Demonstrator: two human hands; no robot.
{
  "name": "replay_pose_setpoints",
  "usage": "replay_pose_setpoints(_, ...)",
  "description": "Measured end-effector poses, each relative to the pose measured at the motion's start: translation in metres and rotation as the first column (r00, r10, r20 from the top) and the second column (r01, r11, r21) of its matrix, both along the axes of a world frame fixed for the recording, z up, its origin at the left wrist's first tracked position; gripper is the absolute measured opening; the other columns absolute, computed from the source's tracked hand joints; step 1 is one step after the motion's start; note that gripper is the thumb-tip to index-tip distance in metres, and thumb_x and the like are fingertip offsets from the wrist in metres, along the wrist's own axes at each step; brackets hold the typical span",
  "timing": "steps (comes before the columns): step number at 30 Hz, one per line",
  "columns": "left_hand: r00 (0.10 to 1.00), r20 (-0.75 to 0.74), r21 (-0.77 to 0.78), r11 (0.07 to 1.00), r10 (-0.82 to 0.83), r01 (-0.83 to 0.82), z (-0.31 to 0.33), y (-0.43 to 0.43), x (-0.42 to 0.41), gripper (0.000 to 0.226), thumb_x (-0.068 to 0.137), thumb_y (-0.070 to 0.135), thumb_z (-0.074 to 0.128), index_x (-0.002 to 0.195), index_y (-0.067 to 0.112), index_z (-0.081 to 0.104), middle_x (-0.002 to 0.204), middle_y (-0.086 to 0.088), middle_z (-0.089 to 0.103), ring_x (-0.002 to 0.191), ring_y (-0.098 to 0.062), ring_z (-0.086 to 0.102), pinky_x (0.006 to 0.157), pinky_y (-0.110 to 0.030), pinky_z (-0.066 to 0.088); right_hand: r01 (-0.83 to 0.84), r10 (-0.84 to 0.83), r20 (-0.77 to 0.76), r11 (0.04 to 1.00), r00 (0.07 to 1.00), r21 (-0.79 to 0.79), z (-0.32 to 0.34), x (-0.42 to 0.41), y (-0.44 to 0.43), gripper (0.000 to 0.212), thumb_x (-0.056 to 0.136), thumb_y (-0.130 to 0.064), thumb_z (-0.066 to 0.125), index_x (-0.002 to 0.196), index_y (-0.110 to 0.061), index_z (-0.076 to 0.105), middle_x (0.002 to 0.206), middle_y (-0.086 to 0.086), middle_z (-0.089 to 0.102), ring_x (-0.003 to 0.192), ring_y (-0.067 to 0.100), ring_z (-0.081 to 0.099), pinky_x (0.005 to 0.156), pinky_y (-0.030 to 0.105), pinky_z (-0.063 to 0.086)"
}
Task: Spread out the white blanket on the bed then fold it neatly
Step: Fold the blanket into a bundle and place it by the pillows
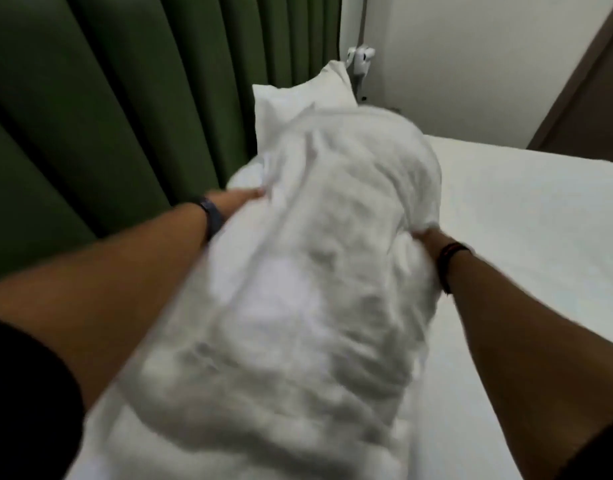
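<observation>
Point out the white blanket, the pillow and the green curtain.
white blanket (pixel 318 244): head view, crumpled middle of the bundle.
pillow (pixel 284 102): head view, front face.
green curtain (pixel 107 98): head view, a broad fold.

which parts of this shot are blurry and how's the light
Head view: the white blanket is smeared by motion blur, worst at its near end; the left hand and right hand gripping it are soft too; pillow sharper; lighting dim and flat, no glare.

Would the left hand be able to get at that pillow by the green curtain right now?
Probably not at once: the left hand grips the bunched white blanket, which bulges between it and the pillow. It would have to let go first.
</observation>
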State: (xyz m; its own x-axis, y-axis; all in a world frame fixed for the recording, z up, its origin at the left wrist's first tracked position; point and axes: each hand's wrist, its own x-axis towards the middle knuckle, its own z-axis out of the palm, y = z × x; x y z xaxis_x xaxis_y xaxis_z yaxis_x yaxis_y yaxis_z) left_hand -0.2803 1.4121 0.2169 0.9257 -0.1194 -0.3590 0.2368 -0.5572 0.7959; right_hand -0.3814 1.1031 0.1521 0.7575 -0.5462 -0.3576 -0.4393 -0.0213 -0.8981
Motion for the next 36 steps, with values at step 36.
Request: replay_pose_setpoints(36,0.91,-0.187,0.034,0.923,-0.37,0.382,-0.247,-0.226,-0.129,0.117,0.041,0.095,0.059,0.138,0.031,0.043,0.133,0.007,0.055,0.106,-0.012,0.059,0.091,-0.029,0.044,0.512,-0.582,-0.333,0.813,0.742,-0.279,-0.178,-0.167,-0.185,0.106,0.062,-0.089,0.04,0.145,-0.026,0.023,0.149,0.017,0.029,0.133,0.042,0.032,0.111,0.054,0.025)
